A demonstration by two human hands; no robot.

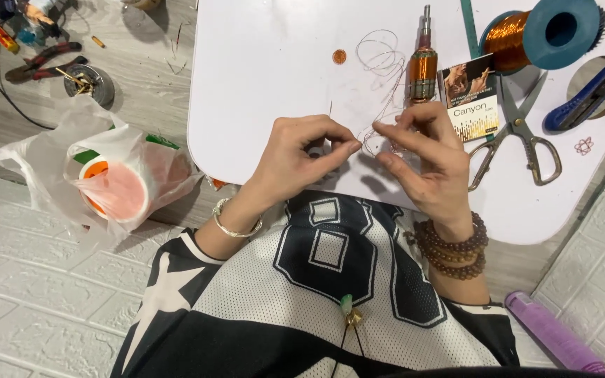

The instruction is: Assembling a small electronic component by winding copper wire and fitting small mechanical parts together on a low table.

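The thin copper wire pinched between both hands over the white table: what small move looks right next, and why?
Probably a short pull apart to tighten the wire. The left hand and right hand each pinch the thin wire fingertip to fingertip, nearly touching, while slack loops of it lie loose on the white table beside the small wound coil. Whether a twist is already formed between the fingers is too fine to tell.

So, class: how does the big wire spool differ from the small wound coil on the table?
The big wire spool lies on its side with blue flanges; the small wound coil sits on a metal shaft, no flanges. The spool is wider, the coil slimmer. Both carry copper-coloured wire on the white table.
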